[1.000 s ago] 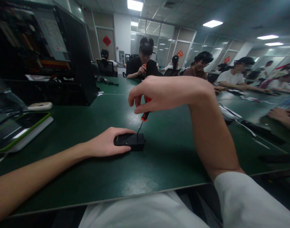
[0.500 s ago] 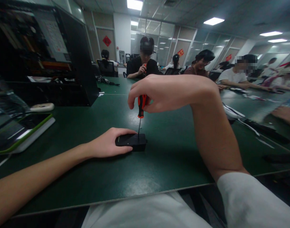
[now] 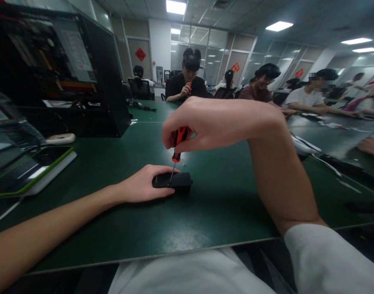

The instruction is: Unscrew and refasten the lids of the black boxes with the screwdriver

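A small flat black box (image 3: 174, 181) lies on the dark green table (image 3: 205, 204). My left hand (image 3: 140, 185) rests at its left end, thumb along the far edge and fingers curled round the near side, gripping it. My right hand (image 3: 211, 122) hovers above, fingers pinched round the red and black handle of a small screwdriver (image 3: 176, 149). The thin shaft points down and its tip touches the box's top near the middle.
An open black computer case (image 3: 61, 77) stands at the back left, with a green-edged device (image 3: 30, 171) in front of it. Several other people sit at the far side and right of the table, one holding a similar screwdriver. Cables lie at the right.
The screwdriver went from leaning right to upright, then leaning left; its tip moved from the box's right part toward the middle. My right hand shifted slightly left. The left hand stayed.
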Tool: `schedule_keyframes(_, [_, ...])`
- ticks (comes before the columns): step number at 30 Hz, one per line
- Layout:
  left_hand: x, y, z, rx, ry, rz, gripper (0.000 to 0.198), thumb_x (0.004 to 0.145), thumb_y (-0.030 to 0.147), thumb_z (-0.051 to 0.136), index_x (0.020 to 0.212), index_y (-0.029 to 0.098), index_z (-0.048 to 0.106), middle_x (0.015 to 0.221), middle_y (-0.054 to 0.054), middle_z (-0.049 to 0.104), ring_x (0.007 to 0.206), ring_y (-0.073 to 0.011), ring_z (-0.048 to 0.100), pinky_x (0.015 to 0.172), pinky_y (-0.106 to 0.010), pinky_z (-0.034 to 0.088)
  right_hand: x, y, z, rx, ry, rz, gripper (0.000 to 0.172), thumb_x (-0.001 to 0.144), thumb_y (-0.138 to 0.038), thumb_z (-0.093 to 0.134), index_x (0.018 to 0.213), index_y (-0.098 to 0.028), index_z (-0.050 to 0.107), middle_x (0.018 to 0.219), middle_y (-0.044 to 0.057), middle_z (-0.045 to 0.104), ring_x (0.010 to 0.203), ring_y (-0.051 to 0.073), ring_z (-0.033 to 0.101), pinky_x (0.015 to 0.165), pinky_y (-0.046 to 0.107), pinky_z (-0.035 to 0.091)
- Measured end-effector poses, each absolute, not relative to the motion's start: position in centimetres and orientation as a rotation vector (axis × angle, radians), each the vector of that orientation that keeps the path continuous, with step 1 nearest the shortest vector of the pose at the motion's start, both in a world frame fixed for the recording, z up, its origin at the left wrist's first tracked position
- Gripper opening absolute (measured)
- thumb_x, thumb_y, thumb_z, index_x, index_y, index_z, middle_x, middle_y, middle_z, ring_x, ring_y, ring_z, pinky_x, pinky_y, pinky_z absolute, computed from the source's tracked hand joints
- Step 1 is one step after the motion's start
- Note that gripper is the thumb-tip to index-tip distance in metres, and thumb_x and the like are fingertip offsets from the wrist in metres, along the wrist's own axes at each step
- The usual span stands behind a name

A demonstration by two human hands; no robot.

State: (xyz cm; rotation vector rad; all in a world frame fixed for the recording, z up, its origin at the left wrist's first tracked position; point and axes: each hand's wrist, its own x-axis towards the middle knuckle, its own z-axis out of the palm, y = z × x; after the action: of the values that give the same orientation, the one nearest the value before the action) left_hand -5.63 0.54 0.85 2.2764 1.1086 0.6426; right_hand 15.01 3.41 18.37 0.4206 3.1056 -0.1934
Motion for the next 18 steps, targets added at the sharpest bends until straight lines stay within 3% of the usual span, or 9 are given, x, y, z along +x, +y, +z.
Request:
schedule_keyframes(8, [-5.77, 0.77, 0.32, 2.316, 1.070, 0.733, 0.045, 0.093, 0.042, 0.065, 0.133, 0.020, 0.065, 0.128, -0.007, 0.072, 0.117, -0.0282, 0.067, 0.102, -0.038, 0.051, 14.45, 3.59, 17.93, 0.425, 3.112, -0.090, 0.019, 0.096, -0.032, 0.058, 0.101, -0.021, 0.072, 0.094, -0.008, 0.071, 0.085, 0.005, 0.061, 0.078, 0.017, 0.045])
schedule_keyframes(11, [-5.71, 0.70, 0.26, 2.379, 0.956, 0.907, 0.040, 0.099, 0.036, 0.058, 0.134, 0.020, 0.065, 0.133, -0.009, 0.069, 0.123, -0.0267, 0.063, 0.108, -0.038, 0.047, 14.25, 3.38, 17.89, 0.304, 3.134, 0.032, 0.019, 0.097, -0.027, 0.055, 0.106, -0.021, 0.070, 0.105, -0.007, 0.071, 0.090, 0.005, 0.060, 0.081, 0.017, 0.045])
schedule_keyframes(14, [-5.42, 0.37, 0.60, 2.399, 0.868, 1.067, 0.027, 0.101, 0.028, 0.056, 0.121, 0.020, 0.072, 0.124, -0.008, 0.072, 0.114, -0.0221, 0.066, 0.103, -0.033, 0.049, 14.18, 2.98, 17.81, 0.288, 3.149, 0.060, 0.024, 0.091, -0.024, 0.062, 0.113, -0.025, 0.069, 0.121, -0.007, 0.067, 0.104, 0.009, 0.059, 0.089, 0.019, 0.045])
schedule_keyframes(18, [-4.96, -0.11, 1.08, 2.357, 0.849, 1.141, 0.020, 0.101, 0.024, 0.055, 0.098, 0.019, 0.073, 0.109, -0.005, 0.075, 0.101, -0.0189, 0.069, 0.093, -0.029, 0.051, 14.16, 2.63, 17.53, 0.278, 3.231, 0.164, 0.036, 0.095, -0.046, 0.058, 0.122, -0.023, 0.066, 0.118, -0.005, 0.067, 0.100, 0.010, 0.060, 0.089, 0.022, 0.045])
